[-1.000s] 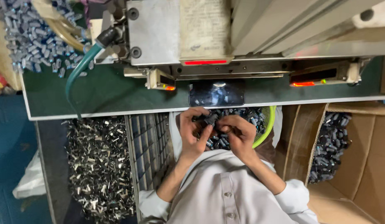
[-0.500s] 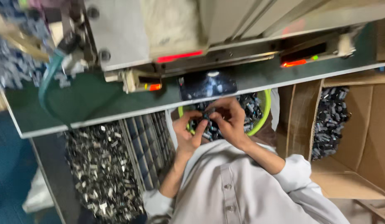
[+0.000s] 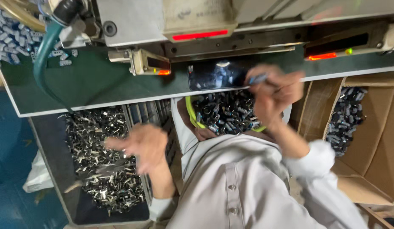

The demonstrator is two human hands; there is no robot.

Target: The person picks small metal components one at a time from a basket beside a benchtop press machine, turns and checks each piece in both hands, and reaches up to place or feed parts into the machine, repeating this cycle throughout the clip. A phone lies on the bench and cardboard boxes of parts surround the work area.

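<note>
Right hand (image 3: 275, 91) pinches 1 small blue part (image 3: 257, 79) above the green-rimmed basin (image 3: 189, 113); left hand (image 3: 144, 144), fingers spread, holds nothing over the tray of metal scraps (image 3: 95, 165); blurred motion risks a drop

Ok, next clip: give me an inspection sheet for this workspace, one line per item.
Surface: dark green bench top under a grey machine with red lights.
Job's things: green-rimmed basin of small dark cylindrical parts at the lap; one small part in the right hand.
Clutter: tray of loose metal pieces on the left; cardboard box holding more dark parts on the right.
Hands: left hand spread, blurred, over the metal pieces; right hand raised toward the machine, pinching the part.
Cables: green hose curving down at upper left.
Surroundings: blue floor, white bag.
</note>
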